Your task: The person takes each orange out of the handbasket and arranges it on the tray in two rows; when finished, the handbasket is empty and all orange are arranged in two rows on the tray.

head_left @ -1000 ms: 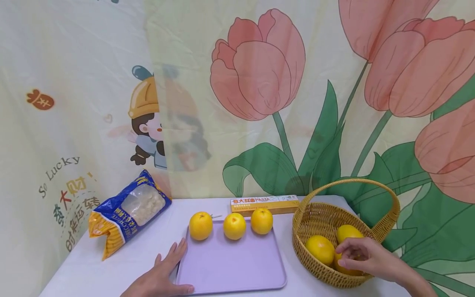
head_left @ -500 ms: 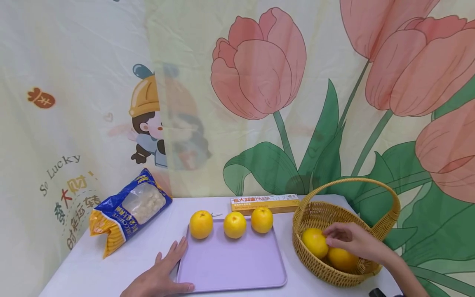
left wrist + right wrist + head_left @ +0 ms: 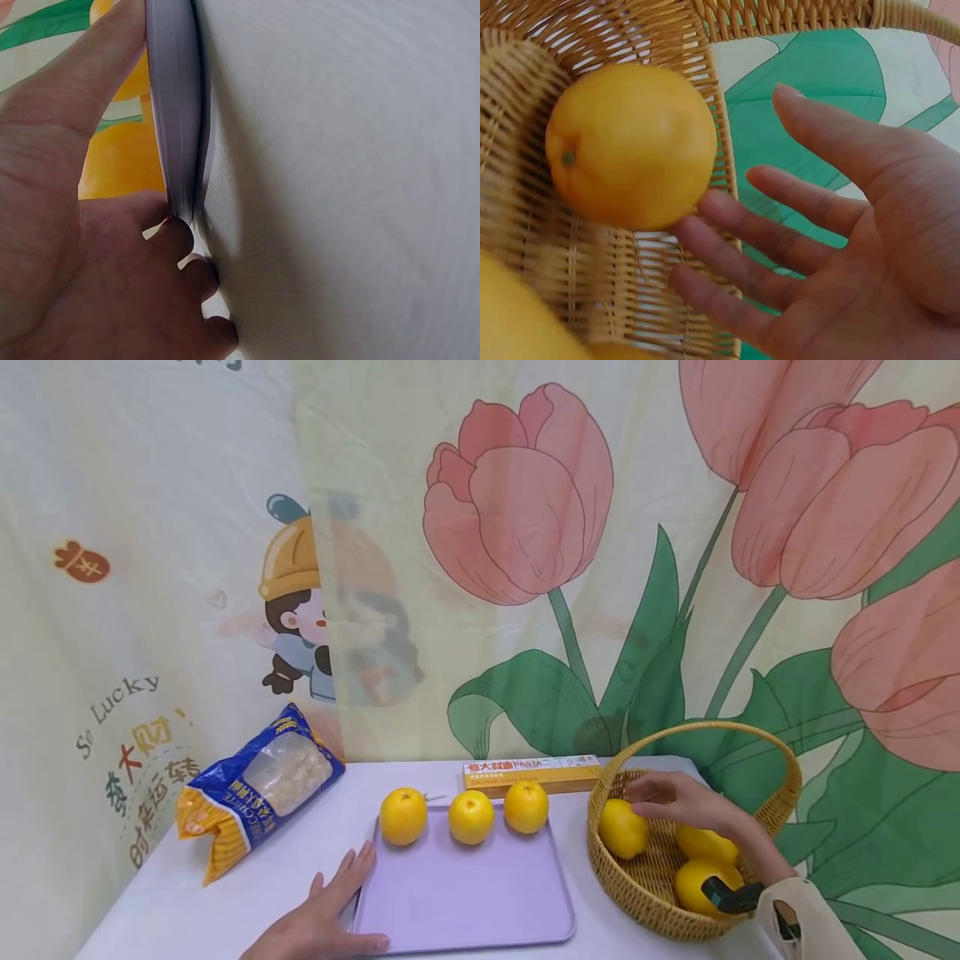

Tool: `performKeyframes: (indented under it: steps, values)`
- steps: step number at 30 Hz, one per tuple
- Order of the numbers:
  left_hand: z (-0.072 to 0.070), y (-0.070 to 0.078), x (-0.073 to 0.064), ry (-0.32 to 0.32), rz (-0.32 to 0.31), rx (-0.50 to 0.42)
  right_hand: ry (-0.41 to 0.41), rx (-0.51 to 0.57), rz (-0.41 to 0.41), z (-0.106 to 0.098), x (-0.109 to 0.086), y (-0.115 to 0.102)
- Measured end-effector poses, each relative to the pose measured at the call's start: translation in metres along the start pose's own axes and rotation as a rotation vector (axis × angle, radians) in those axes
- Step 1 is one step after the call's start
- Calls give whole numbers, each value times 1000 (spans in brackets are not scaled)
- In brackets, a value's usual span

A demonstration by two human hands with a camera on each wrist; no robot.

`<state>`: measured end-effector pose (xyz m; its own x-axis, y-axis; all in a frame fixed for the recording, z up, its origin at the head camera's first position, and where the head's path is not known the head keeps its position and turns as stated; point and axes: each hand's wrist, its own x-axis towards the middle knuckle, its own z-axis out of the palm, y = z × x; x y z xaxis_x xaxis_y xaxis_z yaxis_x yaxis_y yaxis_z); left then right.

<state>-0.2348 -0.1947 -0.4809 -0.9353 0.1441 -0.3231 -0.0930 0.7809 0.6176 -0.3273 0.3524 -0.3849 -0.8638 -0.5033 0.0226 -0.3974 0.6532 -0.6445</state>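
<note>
My left hand [image 3: 318,906] lies spread against the left side of a lilac tray [image 3: 465,893], its thumb along the front corner. In the left wrist view, the fingertips meet the white cloth beside the tray rim [image 3: 176,112]. Three oranges [image 3: 403,817] sit in a row along the tray's far edge. My right hand [image 3: 684,802] is inside a wicker basket [image 3: 652,914], fingers loosely extended. In the right wrist view, its fingertips are right at an orange [image 3: 634,146] by the basket wall, thumb apart from it. Two more oranges [image 3: 701,878] lie under my right forearm.
Behind the tray lies a pasta box [image 3: 532,777]. A blue and orange pasta bag [image 3: 262,785] leans at the back left. The basket's tall handle [image 3: 791,768] arches over my right arm. A printed curtain [image 3: 390,527] hangs behind the table.
My right hand has moved left and back across the basket. The orange at its fingertips has shifted toward the basket's far left wall, apart from the others. The left hand stays in place.
</note>
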Motion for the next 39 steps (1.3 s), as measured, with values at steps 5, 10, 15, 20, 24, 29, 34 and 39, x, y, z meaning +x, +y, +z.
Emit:
performKeyframes:
  steps: [5, 10, 15, 20, 24, 29, 34, 39]
  values:
    - [1, -1, 0, -1, 37, -19, -10, 15, 65, 6, 12, 0]
    - [0, 1, 1, 4, 35, -9, -62, 27, 89, 9, 22, -1]
    - [2, 1, 1, 6, 36, -10, -112, 22, 108, 14, 29, 2]
    - [1, -1, 0, 9, 58, -10, -96, 0, 176, 20, 32, -3]
    - [0, -2, -1, 13, 66, -13, -92, -17, 212, 21, 35, -7]
    - [0, -2, -3, 21, 73, -15, -121, -39, 248, 20, 38, -10]
    - [-1, -3, -3, 20, 141, -23, -141, -74, 300, 20, 38, -13]
    - [0, -2, -3, 28, 137, -23, -142, -90, 313, 19, 35, -17]
